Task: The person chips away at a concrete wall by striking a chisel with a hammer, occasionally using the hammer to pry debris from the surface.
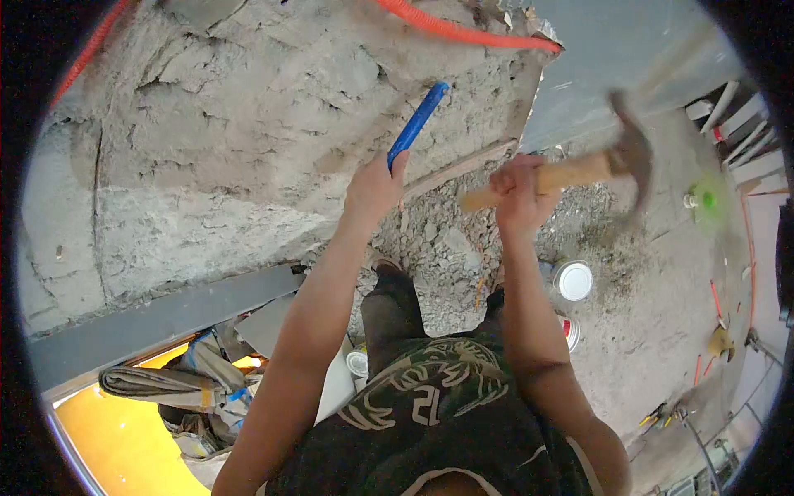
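Blue and rod-shaped, a tool (419, 124) is clamped in the left hand (374, 193), long axis toward one o'clock over rough grey concrete (248, 124); at its four o'clock, a wooden-handled claw hammer (579, 170), head toward three, is gripped by the right hand (523, 208).

Rough, pitted grey wall (223, 124), bare and uneven, an orange-red corrugated conduit (463, 31) across its top. Smooth grey panel (612, 74) adjoins at upper right. Dusty grey floor (612, 364); broken rubble (438, 240) heaped along the wall's foot. Lower left: straight grey ledge (165, 326), bright yellow surface (116, 422) beyond.
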{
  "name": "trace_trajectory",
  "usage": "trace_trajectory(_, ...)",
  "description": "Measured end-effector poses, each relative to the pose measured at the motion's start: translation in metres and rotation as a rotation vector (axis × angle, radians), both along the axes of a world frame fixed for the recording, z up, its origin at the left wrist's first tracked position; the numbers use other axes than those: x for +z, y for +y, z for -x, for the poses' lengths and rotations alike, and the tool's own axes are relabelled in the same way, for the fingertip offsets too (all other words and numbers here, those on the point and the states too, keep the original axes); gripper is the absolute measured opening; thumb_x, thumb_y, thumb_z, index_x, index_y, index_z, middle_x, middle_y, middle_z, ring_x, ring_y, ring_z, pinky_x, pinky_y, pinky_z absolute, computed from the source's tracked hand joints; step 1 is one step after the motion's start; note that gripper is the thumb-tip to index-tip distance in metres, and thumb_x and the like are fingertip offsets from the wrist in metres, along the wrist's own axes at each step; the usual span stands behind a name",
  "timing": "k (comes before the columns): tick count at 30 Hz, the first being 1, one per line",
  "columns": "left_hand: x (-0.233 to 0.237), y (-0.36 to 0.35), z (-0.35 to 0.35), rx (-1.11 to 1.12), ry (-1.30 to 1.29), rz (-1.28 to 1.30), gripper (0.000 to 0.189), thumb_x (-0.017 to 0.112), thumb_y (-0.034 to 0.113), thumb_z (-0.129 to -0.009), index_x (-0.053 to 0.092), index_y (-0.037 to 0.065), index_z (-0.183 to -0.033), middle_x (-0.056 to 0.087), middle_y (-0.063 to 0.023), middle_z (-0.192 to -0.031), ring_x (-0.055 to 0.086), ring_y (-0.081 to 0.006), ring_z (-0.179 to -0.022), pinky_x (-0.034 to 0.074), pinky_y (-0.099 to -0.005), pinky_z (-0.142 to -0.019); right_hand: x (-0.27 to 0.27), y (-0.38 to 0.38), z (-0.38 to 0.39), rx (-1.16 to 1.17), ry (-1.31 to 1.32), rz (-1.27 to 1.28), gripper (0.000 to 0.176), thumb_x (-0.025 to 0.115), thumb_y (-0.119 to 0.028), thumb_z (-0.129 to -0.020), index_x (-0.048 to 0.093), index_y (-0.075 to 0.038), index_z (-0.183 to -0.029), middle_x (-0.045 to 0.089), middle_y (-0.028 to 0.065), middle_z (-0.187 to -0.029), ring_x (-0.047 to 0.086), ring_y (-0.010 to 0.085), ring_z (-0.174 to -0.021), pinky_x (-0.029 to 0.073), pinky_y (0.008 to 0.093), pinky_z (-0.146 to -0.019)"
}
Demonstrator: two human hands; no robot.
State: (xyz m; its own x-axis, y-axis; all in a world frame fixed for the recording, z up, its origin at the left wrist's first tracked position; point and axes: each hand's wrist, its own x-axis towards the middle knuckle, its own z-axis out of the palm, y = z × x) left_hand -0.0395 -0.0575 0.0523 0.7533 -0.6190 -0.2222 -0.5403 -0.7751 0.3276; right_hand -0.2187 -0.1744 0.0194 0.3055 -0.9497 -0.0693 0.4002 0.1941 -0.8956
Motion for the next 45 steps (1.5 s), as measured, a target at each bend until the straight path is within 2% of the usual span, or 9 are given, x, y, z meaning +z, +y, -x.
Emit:
trace_trajectory(3, -0.003, 0.001, -0.003, 0.001, 0.005, 0.003, 0.049, 0.046, 0.047, -0.100, 0.060, 0.001, -0.105, 0.066, -0.0295, -0.085, 0.063, -0.0492, -0.086, 0.048, -0.0558, -0.075, -0.007, 0.004, -0.038, -0.131, -0.743, -0.129, 0.012, 0.068, -0.011, -0.086, 0.058, -0.005, -0.083, 0.057, 0.0029, -0.063, 0.055, 0.0159, -0.054, 0.046, 0.0306, -0.052)
trace_trajectory(5, -0.017, 0.004, -0.010, -0.041, -0.053, 0.052, 0.054, 0.043, 0.053, -0.099, 0.060, 0.002, -0.102, 0.067, -0.0260, -0.082, 0.064, -0.0487, -0.082, 0.050, -0.0543, -0.073, -0.077, 0.026, -0.066, -0.116, -0.126, 0.055, 0.013, 0.066, -0.012, -0.087, 0.058, -0.004, -0.081, 0.057, 0.0032, -0.062, 0.058, 0.0163, -0.055, 0.047, 0.0326, -0.052)
trace_trajectory(7, -0.017, 0.008, -0.010, -0.052, -0.050, 0.043, 0.053, 0.043, 0.053, -0.099, 0.060, 0.002, -0.102, 0.067, -0.0257, -0.082, 0.064, -0.0484, -0.083, 0.050, -0.0541, -0.074, -0.113, 0.028, -0.055, 0.384, 0.320, -0.209, 0.016, 0.065, -0.016, -0.087, 0.061, -0.002, -0.079, 0.060, 0.0063, -0.062, 0.062, 0.0193, -0.060, 0.049, 0.0366, -0.055)
trace_trajectory(11, -0.034, 0.014, -0.026, -0.079, 0.030, 0.084, 0.052, 0.044, 0.052, -0.099, 0.060, 0.002, -0.102, 0.066, -0.0258, -0.081, 0.064, -0.0476, -0.082, 0.049, -0.0528, -0.073, -0.130, 0.030, 0.017, 0.312, 0.878, 0.212, 0.036, 0.066, -0.031, -0.085, 0.064, 0.005, -0.082, 0.064, 0.0221, -0.068, 0.065, 0.0386, -0.065, 0.050, 0.0446, -0.060)
trace_trajectory(17, -0.110, 0.015, -0.038, -0.112, 0.178, 0.322, 0.054, 0.046, 0.053, -0.099, 0.060, 0.001, -0.094, 0.065, -0.0239, -0.074, 0.064, -0.0448, -0.073, 0.048, -0.0510, -0.065, -0.188, 0.013, 0.136, 0.595, 1.364, 0.441, 0.035, 0.065, -0.029, -0.079, 0.066, 0.006, -0.082, 0.066, 0.0269, -0.077, 0.067, 0.0441, -0.078, 0.052, 0.0512, -0.073)
trace_trajectory(23, -0.032, 0.012, 0.010, 0.067, 0.118, 0.239, 0.049, 0.052, 0.052, -0.095, 0.062, 0.004, -0.090, 0.066, -0.0212, -0.074, 0.066, -0.0399, -0.073, 0.050, -0.0495, -0.063, -0.223, 0.035, 0.264, 0.982, 1.577, 0.178, 0.040, 0.066, -0.031, -0.076, 0.068, 0.007, -0.089, 0.068, 0.0292, -0.089, 0.068, 0.0424, -0.088, 0.054, 0.0502, -0.079)
trace_trajectory(28, -0.081, 0.042, -0.040, -0.121, -0.054, -0.001, 0.044, 0.061, 0.050, -0.090, 0.065, 0.007, -0.093, 0.067, -0.0184, -0.076, 0.067, -0.0394, -0.075, 0.052, -0.0490, -0.067, -0.221, 0.052, 0.319, 0.942, 1.735, 0.189, 0.039, 0.065, -0.031, -0.073, 0.071, 0.005, -0.087, 0.067, 0.0302, -0.095, 0.068, 0.0415, -0.094, 0.055, 0.0485, -0.082)
trace_trajectory(36, -0.048, 0.071, -0.014, -0.141, -0.090, 0.037, 0.038, 0.065, 0.045, -0.086, 0.066, 0.009, -0.098, 0.068, -0.0183, -0.082, 0.067, -0.0385, -0.080, 0.053, -0.0494, -0.070, -0.256, 0.024, 0.316, 1.160, 1.597, -0.079, 0.047, 0.066, -0.039, -0.078, 0.070, 0.007, -0.087, 0.069, 0.0270, -0.084, 0.069, 0.0408, -0.083, 0.056, 0.0460, -0.075)
trace_trajectory(45, -0.017, 0.012, -0.023, -0.164, -0.396, -0.042, 0.038, 0.062, 0.044, -0.089, 0.068, 0.008, -0.098, 0.069, -0.0182, -0.084, 0.067, -0.0382, -0.081, 0.053, -0.0494, -0.074, -0.082, -0.008, 0.183, 0.551, 1.042, 0.429, 0.036, 0.067, -0.032, -0.087, 0.060, 0.002, -0.094, 0.064, 0.0218, -0.070, 0.064, 0.0374, -0.064, 0.048, 0.0471, -0.060)
